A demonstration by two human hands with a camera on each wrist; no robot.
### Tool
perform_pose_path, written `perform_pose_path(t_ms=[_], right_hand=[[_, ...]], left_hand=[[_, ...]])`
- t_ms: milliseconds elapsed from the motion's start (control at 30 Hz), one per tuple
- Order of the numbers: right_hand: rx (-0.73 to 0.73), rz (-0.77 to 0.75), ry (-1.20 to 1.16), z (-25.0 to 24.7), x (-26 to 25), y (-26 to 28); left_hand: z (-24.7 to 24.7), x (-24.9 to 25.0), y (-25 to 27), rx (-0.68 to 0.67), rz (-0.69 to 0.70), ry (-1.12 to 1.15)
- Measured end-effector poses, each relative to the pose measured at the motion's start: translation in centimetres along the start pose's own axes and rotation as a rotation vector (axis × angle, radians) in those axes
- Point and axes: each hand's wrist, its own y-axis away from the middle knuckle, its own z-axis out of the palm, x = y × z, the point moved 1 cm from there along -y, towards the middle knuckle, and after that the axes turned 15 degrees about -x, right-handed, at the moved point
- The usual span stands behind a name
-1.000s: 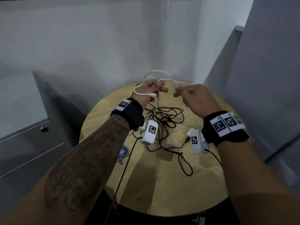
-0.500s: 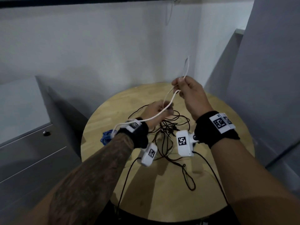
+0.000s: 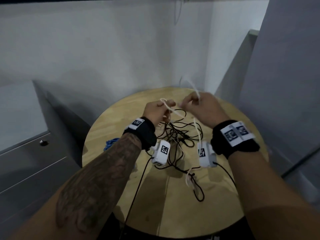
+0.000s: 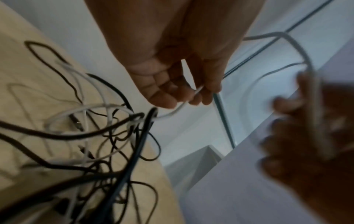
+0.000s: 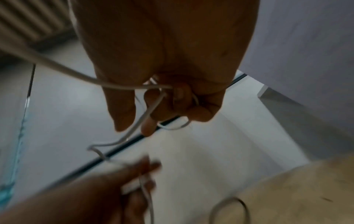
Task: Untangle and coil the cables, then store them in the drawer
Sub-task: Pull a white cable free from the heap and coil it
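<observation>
A grey cabinet (image 3: pixel 26 163) with drawer fronts and a small round lock stands at the left, beside a round wooden table (image 3: pixel 173 205) set in a corner of pale walls. On the tabletop lies a tangle of thin black cables (image 3: pixel 180 134), its loops spreading from the middle toward the near edge, where one long loop trails out on its own. A bunched blue cable (image 3: pixel 110 144) lies at the table's left edge, partly hidden by the left forearm.

Both arms reach over the table, each with a black wristband carrying printed markers and a white camera block under the wrist. The left hand (image 3: pixel 156 112) and the right hand (image 3: pixel 202 108) are raised just above the tangle, near each other but apart, with a white cable (image 3: pixel 196 125) strung between them. The left hand's fingers are curled, and its fingertips (image 4: pixel 162 101) pinch the white cable, which runs down from them into the black tangle. The right hand's fingers (image 5: pixel 184 97) are curled round the same cable, with a small loop passing about them; one strand rises above the fist and is blurred, another hangs down past the right wrist camera to the tabletop, where its end lies against the black loop near the front. The wrist views are soft with motion blur, so the finer lay of the loops cannot be told.
</observation>
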Motion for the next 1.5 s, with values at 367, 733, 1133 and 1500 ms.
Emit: perform_pose_path(t_ms=[367,733,1133,1500], right_hand=[[0.088,0.05,0.017,3.2,1.7,-1.6],[0.329,-0.073,-0.45,-1.9,0.7,-0.9],[-0.067,-0.06,-0.481,1.7,-0.1,1.0],[-0.027,0.211,0.069,0.6,2.9,4.9]], left_hand=[[2.7,0.2,0.4,-0.013,0.207,-0.043],[0.8,-6.6,1.1,-0.155,-0.039,-0.612],[1.0,0.6,5.1,-0.316,-0.065,0.194],[-4.3,-2.0,9.5,-0.035,-0.057,0.238]])
